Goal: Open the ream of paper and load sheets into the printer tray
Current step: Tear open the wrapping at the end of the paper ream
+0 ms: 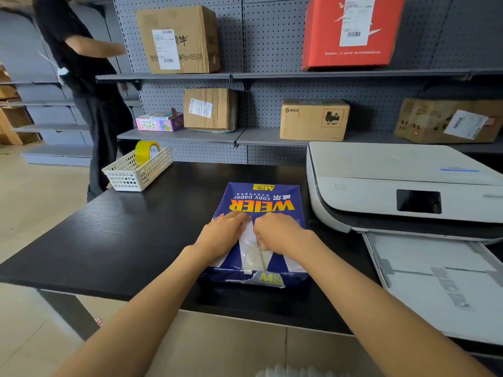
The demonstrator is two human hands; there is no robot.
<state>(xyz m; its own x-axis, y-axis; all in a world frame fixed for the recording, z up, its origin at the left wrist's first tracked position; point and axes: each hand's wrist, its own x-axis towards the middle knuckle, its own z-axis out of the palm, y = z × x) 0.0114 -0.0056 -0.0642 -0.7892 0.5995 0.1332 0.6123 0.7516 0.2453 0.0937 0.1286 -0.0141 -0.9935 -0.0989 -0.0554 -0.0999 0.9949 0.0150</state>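
A blue ream of paper (261, 198) marked WEIER lies flat on the black table (130, 235), its near end torn a little. My left hand (224, 231) and my right hand (277, 231) rest side by side on top of the ream, fingers curled into a split in the wrapper where white shows between them. To the right stands a white printer (394, 183) with its paper tray (441, 278) pulled out toward me and holding white sheets.
A white plastic basket (136, 172) with a yellow tape roll (147, 152) sits at the table's far left corner. Grey pegboard shelves behind carry several cardboard boxes (314, 119). A person in black (89, 85) stands at the left by the shelves.
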